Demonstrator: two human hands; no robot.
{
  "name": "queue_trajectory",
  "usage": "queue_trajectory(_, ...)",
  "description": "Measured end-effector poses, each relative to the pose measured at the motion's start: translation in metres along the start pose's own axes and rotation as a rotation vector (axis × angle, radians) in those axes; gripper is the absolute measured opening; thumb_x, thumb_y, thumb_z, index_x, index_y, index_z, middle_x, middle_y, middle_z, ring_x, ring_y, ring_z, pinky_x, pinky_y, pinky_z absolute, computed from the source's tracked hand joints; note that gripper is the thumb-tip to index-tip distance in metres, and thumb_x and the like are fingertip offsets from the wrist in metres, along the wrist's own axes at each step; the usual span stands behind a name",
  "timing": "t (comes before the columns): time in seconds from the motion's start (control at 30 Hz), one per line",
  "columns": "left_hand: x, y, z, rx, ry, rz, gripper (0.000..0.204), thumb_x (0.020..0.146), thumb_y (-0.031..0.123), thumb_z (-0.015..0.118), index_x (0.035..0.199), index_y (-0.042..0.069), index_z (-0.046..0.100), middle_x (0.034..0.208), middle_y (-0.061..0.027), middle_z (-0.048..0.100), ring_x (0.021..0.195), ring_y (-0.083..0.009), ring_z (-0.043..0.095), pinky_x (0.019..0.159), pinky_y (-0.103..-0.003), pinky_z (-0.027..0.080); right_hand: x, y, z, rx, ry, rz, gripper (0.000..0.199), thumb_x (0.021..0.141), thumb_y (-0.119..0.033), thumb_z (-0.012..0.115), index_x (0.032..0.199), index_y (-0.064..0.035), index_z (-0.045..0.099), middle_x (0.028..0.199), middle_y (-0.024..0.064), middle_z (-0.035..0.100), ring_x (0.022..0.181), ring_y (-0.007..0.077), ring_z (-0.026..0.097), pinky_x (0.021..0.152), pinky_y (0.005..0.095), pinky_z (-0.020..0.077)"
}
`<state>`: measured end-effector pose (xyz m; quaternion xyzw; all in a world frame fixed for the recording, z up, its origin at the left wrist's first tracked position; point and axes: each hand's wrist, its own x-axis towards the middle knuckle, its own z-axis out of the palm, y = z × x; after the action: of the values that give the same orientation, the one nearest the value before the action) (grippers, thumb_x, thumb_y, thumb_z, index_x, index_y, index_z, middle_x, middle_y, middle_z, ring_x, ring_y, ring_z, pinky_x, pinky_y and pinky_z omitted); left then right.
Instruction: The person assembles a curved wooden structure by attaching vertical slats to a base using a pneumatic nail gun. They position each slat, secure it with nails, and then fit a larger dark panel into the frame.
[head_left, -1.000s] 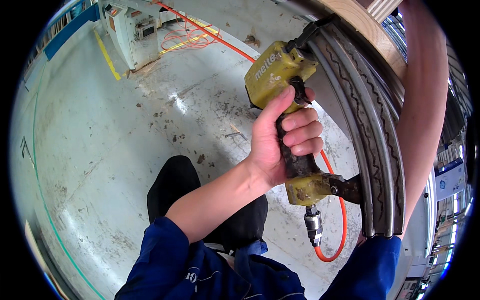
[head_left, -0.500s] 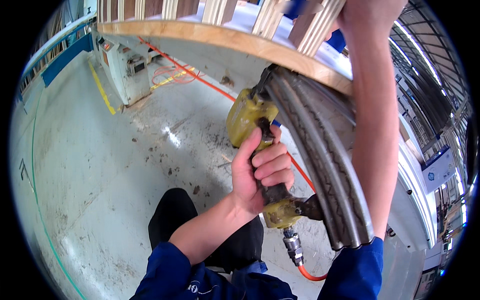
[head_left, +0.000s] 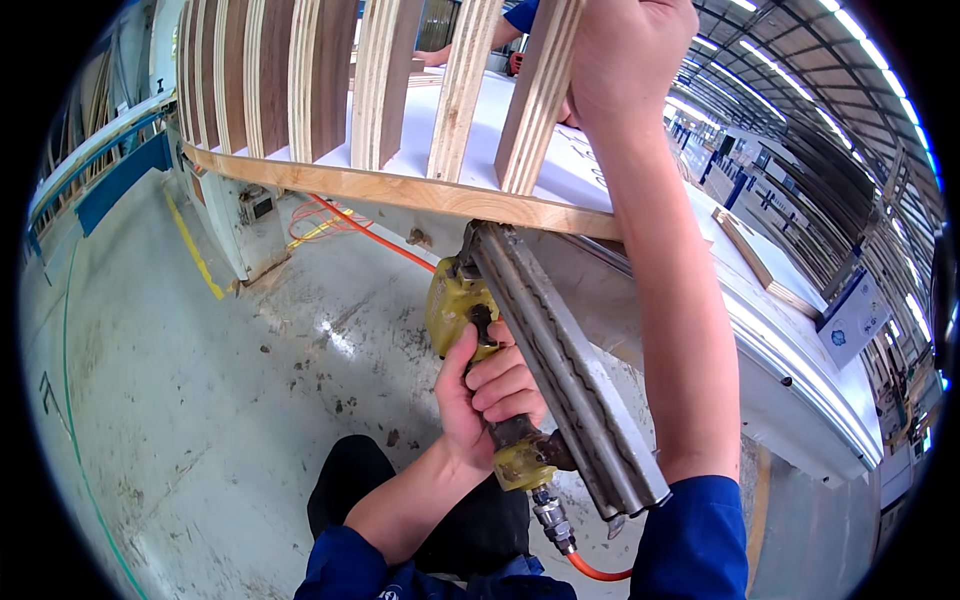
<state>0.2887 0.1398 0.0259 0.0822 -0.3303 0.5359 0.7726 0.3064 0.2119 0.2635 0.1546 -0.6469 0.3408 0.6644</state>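
Note:
My left hand (head_left: 490, 395) is wrapped round the grip of a yellow pneumatic nail gun (head_left: 462, 305). The gun's long metal magazine (head_left: 570, 375) slants down to the right, and its nose meets the underside of a pale wooden board (head_left: 390, 195). An orange air hose (head_left: 598, 572) joins the gun at its lower end. Over the board, my right hand (head_left: 635, 70) grips the nearest plywood slat (head_left: 540, 100) along its right side, with some fingers hidden behind it. Several more plywood slats (head_left: 375, 85) stand upright in a row on the board, to the left.
A white worktable (head_left: 790, 390) reaches away to the right, with a wooden strip (head_left: 765, 260) on it. Behind the slats show another person's hand (head_left: 435, 57) and blue sleeve. A grey machine cabinet (head_left: 225, 220) stands left. An orange hose (head_left: 375, 240) runs beneath the table.
The view has shifted, showing more of the slats and table. Both hands appear a little further left; the nail gun stays in my left hand with its nose under the board.

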Motion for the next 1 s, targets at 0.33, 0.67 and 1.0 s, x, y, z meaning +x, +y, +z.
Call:
queue_trajectory(0.33,-0.002,-0.011,0.006,-0.026,0.013,-0.011,0.027,0.102,0.035,0.061,0.113,0.011,0.066,0.06,0.0116,0.044,0.049,0.0001,0.041,0.048,-0.017,0.036,-0.002,0.006,-0.004,-0.056,-0.008,-0.074,0.013,0.1,-0.004,0.061,0.11,0.0021,0.067,0.088,0.0031,0.065,0.076,0.0063,0.06,0.066,0.0196,0.0493)
queue_trajectory(0.67,-0.007,-0.011,0.004,-0.003,0.014,-0.008,0.028,0.102,0.035,0.06,0.115,0.011,0.068,0.06,0.0114,0.044,0.049,-0.0007,0.041,0.049,-0.017,0.036,0.011,0.024,-0.015,-0.037,-0.029,-0.103,0.014,0.1,-0.003,0.06,0.112,0.0013,0.065,0.088,0.0025,0.064,0.079,0.0072,0.062,0.07,0.0206,0.0484)
queue_trajectory(1.0,-0.005,-0.011,0.004,-0.037,0.043,0.02,0.027,0.103,0.033,0.06,0.114,0.01,0.068,0.06,0.0115,0.044,0.048,-0.0007,0.041,0.049,-0.017,0.036,0.003,0.021,-0.016,-0.007,-0.057,-0.073,0.014,0.1,-0.003,0.059,0.113,0.0014,0.064,0.087,0.0026,0.063,0.074,0.0083,0.063,0.066,0.0207,0.0483)
